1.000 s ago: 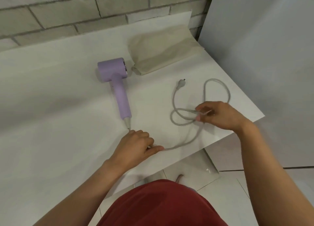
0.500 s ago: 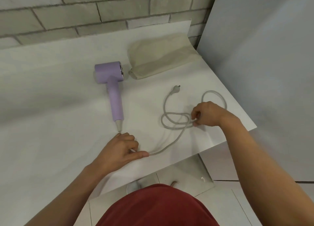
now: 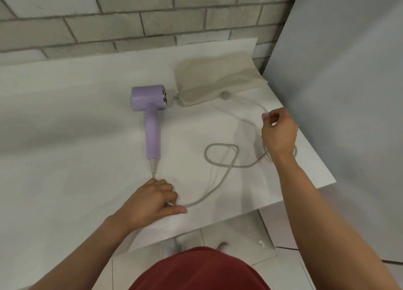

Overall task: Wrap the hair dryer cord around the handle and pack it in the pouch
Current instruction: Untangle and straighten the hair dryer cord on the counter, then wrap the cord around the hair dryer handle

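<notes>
Cord (image 3: pixel 220 182) is limp and light. Fingers of the left hand (image 3: pixel 150 200) grip it below the rigid handle (image 3: pixel 153 137); the right hand (image 3: pixel 279 132) pinches it farther along.

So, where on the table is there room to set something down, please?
The widest bare stretch of table is left of the hair dryer, from the wall to the near edge. A narrower strip lies between its handle and the cord loop. The right side, by pouch and right hand, is crowded.

Plain indoor room — brick wall (image 3: pixel 130 24), tiled floor (image 3: pixel 281 274), white table (image 3: pixel 65 180).
</notes>
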A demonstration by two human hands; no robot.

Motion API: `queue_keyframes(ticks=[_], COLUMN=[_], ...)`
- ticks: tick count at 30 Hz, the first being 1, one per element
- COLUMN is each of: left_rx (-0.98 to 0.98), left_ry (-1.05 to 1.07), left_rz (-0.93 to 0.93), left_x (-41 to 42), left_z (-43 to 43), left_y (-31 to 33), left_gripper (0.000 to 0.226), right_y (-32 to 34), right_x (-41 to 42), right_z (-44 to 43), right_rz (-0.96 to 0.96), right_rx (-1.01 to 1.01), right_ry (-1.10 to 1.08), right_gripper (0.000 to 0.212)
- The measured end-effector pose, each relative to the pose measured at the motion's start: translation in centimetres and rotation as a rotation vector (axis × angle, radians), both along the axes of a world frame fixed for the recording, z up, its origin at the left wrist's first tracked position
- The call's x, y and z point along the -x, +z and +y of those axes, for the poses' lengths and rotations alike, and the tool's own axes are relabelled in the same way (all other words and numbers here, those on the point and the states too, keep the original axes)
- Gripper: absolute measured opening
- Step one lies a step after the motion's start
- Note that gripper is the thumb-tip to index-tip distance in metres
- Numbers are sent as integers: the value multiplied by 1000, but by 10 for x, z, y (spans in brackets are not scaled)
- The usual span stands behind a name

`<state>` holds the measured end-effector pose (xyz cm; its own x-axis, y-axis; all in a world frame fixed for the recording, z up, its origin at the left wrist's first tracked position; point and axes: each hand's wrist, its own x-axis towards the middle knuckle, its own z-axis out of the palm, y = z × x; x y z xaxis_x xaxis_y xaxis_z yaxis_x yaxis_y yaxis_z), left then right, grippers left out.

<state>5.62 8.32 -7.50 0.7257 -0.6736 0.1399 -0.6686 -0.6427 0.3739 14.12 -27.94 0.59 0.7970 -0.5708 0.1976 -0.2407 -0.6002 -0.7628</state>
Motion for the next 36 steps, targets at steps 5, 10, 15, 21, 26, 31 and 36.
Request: queue_keyframes(ticks=[5, 10, 15, 21, 26, 31, 36], left_rx=[-22, -17, 25, 31, 36, 159, -178], left_ry=[12, -27, -28, -11, -82, 112, 179], left_rz=[-16, 38, 23, 46, 134, 48, -91], left_x=[1, 0, -1, 0, -2, -42, -114], left_z=[-18, -31, -30, -35, -30, 5, 36], left_y=[2, 4, 0, 2, 17, 43, 56], left_gripper=[55, 48, 38, 39, 44, 43, 75], right_y=[17, 3, -10, -22, 2, 10, 6], right_x=[5, 13, 17, 8, 24, 60, 64], right_z=[-1, 0, 17, 38, 58, 96, 94], right_rz=[-111, 60, 143, 400, 96, 160, 668], right_rx=[-229, -176, -141, 146, 363, 415, 730], right_ry=[-53, 108, 243, 321, 373, 984, 1113], right_gripper=[16, 11, 19, 29, 19, 42, 53])
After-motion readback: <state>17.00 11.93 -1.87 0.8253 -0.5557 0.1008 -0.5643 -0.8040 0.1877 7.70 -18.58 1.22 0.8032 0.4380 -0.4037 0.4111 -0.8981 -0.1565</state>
